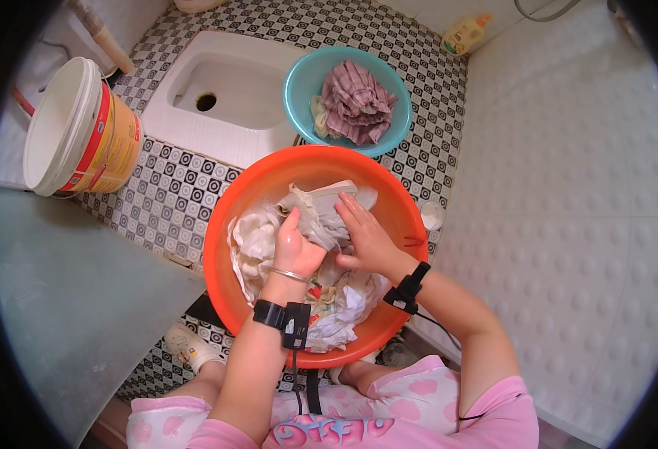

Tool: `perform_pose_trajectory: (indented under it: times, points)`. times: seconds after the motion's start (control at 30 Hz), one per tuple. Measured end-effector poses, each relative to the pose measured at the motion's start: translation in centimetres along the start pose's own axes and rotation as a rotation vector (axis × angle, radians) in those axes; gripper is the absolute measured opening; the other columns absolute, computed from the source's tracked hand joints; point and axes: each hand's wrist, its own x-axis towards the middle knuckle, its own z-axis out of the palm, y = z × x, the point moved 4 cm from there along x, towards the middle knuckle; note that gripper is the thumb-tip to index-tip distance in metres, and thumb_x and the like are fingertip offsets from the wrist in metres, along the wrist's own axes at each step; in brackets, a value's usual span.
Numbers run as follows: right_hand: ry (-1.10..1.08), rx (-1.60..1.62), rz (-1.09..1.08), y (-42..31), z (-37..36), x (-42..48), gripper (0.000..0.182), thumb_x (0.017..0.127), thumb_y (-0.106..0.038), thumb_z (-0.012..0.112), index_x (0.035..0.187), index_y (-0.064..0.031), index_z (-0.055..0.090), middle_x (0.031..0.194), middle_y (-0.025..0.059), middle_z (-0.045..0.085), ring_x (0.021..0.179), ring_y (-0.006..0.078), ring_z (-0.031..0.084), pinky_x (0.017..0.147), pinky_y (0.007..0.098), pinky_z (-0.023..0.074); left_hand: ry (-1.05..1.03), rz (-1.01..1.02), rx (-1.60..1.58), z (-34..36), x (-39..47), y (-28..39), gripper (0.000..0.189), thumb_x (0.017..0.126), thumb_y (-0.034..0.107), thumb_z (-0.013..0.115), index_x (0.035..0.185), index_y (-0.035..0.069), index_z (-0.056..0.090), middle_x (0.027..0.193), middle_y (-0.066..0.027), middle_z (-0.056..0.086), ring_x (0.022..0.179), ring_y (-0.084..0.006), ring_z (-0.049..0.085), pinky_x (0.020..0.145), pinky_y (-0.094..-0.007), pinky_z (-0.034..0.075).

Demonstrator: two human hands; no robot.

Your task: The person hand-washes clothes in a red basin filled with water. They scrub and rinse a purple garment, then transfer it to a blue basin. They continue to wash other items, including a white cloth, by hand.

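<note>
Over the orange basin (216, 224), my left hand (298, 247) is palm up with its thumb raised, holding a wet, pale garment (323, 210) with a frilled edge. Its fingertips are hidden under the cloth. My right hand (365, 233) lies against the garment's right side, its fingers straight and its thumb apart. White cloth (256, 236) lies at the basin's left side. Nearer me is a crumpled white cloth (343, 311) with red and green patches.
A turquoise basin (292, 106) beyond holds a mauve plaid garment (357, 101). Left of it is a white squat toilet (194, 129), then a yellow-and-red bucket (113, 143). A pump bottle (466, 35) stands by the textured wall (542, 236). A pale translucent panel (70, 292) occupies the left.
</note>
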Motion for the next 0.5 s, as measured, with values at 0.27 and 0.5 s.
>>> perform_pose_trajectory:
  times: [0.27,0.5]
  points:
    - [0.310,0.426,0.190,4.5,1.7,-0.5,0.052,0.068,-0.003,0.068,0.120,-0.0083,0.060,0.129,0.0174,0.053,0.120,0.0357,0.052,0.099,0.0382,0.0450,0.159,0.040,0.097,-4.0,2.0,-2.4,0.035,0.099,0.014,0.045,0.131,-0.001,0.047,0.130,-0.0162,0.055,0.120,-0.0294,0.054,0.105,-0.0448,0.043]
    - [0.153,0.247,0.001,-4.8,0.3,1.0,0.019,0.076,-0.018,0.065,0.086,-0.0040,0.058,0.086,0.0148,0.052,0.081,0.0365,0.055,0.073,0.0424,0.0485,0.286,0.138,0.198,-7.5,2.3,-2.7,0.034,0.102,0.032,0.045,0.116,0.002,0.055,0.109,-0.0103,0.061,0.099,-0.0237,0.061,0.086,-0.0397,0.052]
